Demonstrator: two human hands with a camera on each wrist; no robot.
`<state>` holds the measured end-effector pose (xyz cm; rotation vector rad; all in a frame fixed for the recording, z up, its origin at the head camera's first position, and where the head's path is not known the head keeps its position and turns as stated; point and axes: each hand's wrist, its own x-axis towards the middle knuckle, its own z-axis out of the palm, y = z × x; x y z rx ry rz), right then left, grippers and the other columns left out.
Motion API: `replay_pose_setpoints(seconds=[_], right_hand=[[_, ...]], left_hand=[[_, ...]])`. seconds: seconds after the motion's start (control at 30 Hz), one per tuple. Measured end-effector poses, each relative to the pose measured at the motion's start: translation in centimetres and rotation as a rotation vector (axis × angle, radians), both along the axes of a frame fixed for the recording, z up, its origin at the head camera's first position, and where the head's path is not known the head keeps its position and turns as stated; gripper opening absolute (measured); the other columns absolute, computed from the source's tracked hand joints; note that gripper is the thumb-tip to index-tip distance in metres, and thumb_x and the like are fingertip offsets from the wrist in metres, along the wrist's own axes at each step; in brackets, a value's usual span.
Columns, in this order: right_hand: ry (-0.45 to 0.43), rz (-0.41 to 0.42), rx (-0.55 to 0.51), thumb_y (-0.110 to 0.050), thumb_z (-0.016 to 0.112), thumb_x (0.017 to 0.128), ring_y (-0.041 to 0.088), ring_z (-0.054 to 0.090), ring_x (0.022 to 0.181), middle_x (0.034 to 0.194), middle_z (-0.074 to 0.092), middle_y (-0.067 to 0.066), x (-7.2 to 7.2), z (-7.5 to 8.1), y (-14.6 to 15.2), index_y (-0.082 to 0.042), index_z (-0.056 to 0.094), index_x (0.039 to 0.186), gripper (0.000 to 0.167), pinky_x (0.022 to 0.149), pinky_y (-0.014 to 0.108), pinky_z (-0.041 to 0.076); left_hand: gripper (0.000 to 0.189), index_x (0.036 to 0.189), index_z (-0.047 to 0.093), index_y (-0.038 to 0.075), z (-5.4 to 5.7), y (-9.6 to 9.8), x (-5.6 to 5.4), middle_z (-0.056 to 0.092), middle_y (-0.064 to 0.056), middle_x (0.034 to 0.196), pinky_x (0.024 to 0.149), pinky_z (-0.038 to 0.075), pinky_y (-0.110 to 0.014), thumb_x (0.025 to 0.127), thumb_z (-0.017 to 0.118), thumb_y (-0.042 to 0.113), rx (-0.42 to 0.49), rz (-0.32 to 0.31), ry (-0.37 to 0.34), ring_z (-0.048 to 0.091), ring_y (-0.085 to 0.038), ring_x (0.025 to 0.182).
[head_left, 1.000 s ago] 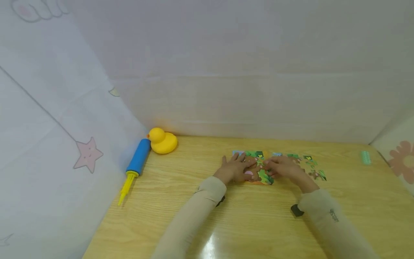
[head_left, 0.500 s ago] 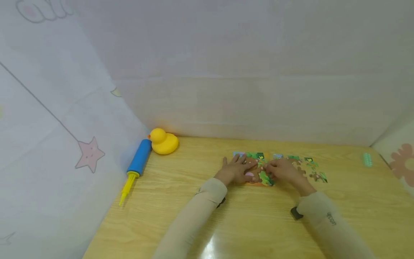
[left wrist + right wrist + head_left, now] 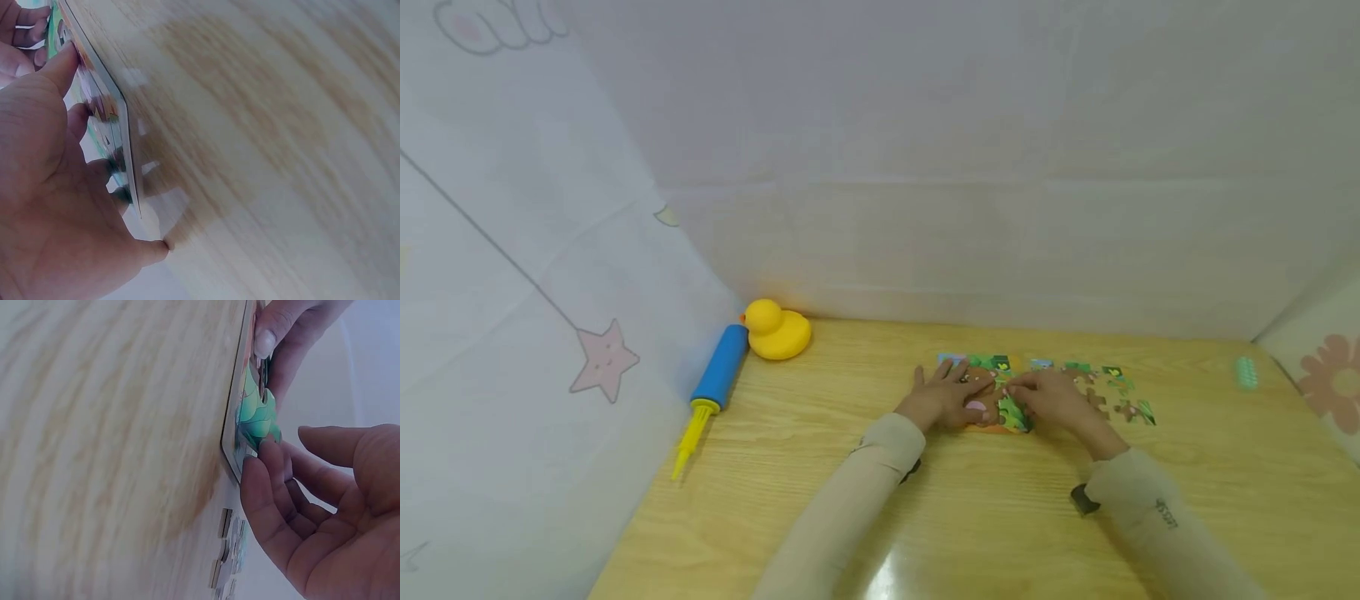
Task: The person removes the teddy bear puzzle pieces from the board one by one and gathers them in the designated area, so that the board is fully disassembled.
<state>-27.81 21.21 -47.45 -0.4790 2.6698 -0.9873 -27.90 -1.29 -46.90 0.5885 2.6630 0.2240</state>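
Note:
A picture puzzle [image 3: 992, 428] with a brown animal and green leaves lies on the wooden table, partly covered by both hands. Spread over its left side is my left hand [image 3: 938, 400]. In the left wrist view, its thumb presses the puzzle's face and its little finger [image 3: 155, 251] touches the table beside the puzzle's edge. My right hand [image 3: 1048, 398] is at the puzzle's right side with bent fingers. The right wrist view shows those fingertips at the edge of a green leaf piece [image 3: 257, 415], which stands tilted up from the board; the thumb is apart from it.
Several loose puzzle pieces [image 3: 1126, 410] lie right of my right hand. A yellow rubber duck [image 3: 781, 335] and a blue hand pump [image 3: 721, 362] with a yellow nozzle sit at the far left. A small green ridged thing [image 3: 1247, 372] lies far right. A pale cloth wall [image 3: 925, 242] backs the table.
My right fingertips have shifted slightly left over the puzzle. The left hand stays spread in place, and the loose pieces have not moved.

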Motion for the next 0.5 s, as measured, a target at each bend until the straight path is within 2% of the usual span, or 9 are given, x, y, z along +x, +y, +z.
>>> replay_pose_setpoints(seconds=[0.13, 0.3, 0.5], right_hand=[[-0.015, 0.004, 0.001, -0.016, 0.056, 0.104, 0.016, 0.07, 0.079, 0.12, 0.071, 0.024, 0.11, 0.27, 0.23, 0.001, 0.069, 0.127, 0.031, 0.069, 0.035, 0.059], [-0.005, -0.003, 0.017, -0.018, 0.058, 0.103, 0.018, 0.068, 0.084, 0.123, 0.071, 0.023, 0.47, 0.49, 0.45, -0.003, 0.07, 0.127, 0.031, 0.072, 0.037, 0.057], [0.028, -0.002, 0.006, -0.02, 0.06, 0.102, 0.038, 0.068, 0.108, 0.125, 0.069, 0.025, 0.95, 0.37, 0.82, -0.008, 0.071, 0.128, 0.03, 0.08, 0.047, 0.059]], left_hand=[[0.071, 0.159, 0.017, 0.05, 0.01, 0.04, -0.09, 0.002, 0.003, 0.173, 0.123, 0.002, -0.069, 0.097, 0.045, 0.069, -0.007, 0.006, 0.005, 0.0, -0.025, 0.161], [0.071, 0.159, 0.017, 0.05, -0.17, 0.02, -0.2, 0.002, 0.003, 0.173, 0.123, 0.002, -0.069, 0.097, 0.044, 0.069, -0.003, 0.001, 0.007, 0.0, -0.025, 0.161], [0.07, 0.159, 0.017, 0.051, -0.46, -0.03, -0.25, 0.003, 0.002, 0.173, 0.123, 0.003, -0.07, 0.097, 0.044, 0.07, -0.005, -0.006, 0.017, 0.0, -0.025, 0.161]])
